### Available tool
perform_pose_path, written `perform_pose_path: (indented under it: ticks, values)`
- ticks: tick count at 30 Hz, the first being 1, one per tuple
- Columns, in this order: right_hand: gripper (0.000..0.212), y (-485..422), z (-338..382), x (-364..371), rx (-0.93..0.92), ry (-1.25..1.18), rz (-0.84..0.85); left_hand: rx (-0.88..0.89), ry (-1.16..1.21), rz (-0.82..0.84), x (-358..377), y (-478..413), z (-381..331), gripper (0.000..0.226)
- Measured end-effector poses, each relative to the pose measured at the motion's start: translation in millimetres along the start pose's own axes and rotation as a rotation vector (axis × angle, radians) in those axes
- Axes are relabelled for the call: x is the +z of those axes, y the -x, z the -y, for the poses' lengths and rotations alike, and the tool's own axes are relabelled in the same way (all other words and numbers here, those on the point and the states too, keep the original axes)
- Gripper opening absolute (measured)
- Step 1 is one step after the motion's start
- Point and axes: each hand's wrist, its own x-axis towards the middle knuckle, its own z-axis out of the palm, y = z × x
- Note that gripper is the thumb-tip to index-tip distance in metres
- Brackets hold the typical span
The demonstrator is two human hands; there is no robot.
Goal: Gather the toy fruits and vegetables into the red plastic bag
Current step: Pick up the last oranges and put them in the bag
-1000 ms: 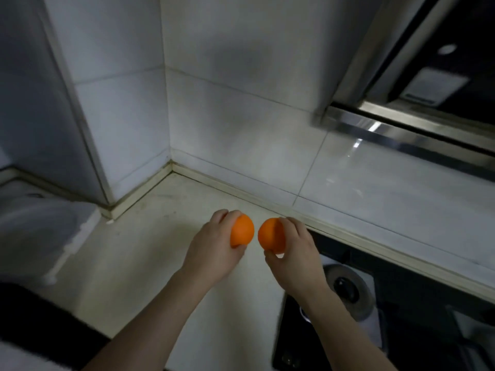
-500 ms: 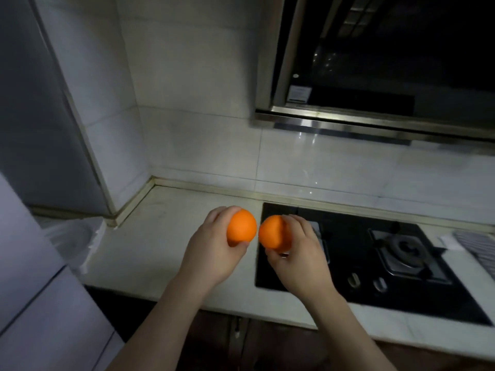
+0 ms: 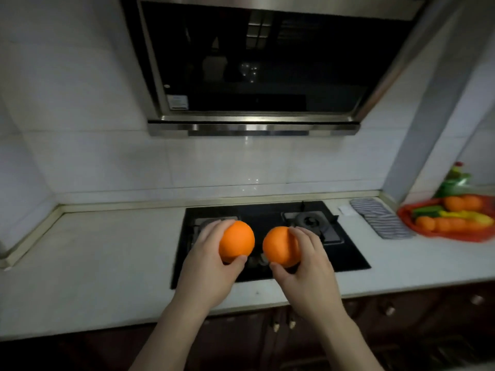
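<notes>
**View swings right; bag now in sight**

Obs.: One second back the view showed only the tiled corner at the counter's left end. Half a second back the hob had entered. Now the whole hob (image 3: 348, 253) is in frame, and the red plastic bag (image 3: 455, 236) shows at the far right of the countertop (image 3: 107, 250), past a striped cloth (image 3: 380, 220).

Hands: grip unchanged across all three frames. The left hand (image 3: 211, 263) is curled round the left orange (image 3: 237, 241), and the right hand (image 3: 308, 266) round the right orange (image 3: 280, 246). The two toys are held above the hob, close together but not touching.

Bag: several toy pieces (orange, yellow, green) already sit at it. That edge is blurred, so I cannot tell whether they lie inside the bag or only on top of it.

Reading: this looks like the carry stage. Both oranges are well apart from the bag, and the drop-in is not yet done.
</notes>
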Motion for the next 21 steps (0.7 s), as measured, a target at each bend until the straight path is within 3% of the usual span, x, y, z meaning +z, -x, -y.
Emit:
perform_pose_path:
  ticks: [10, 21]
  values:
    - [0.071, 37.3, -143.3, -139.4, 0.21, 0.033, -0.136, 0.087, 0.129, 0.186, 155.3, 7.9, -130.6, 0.067]
    - [0.072, 67.2, -233.3, -230.4, 0.453, 0.094, -0.309, 0.228, 0.244, 0.413, 282.6, 2.0, -221.6, 0.064]
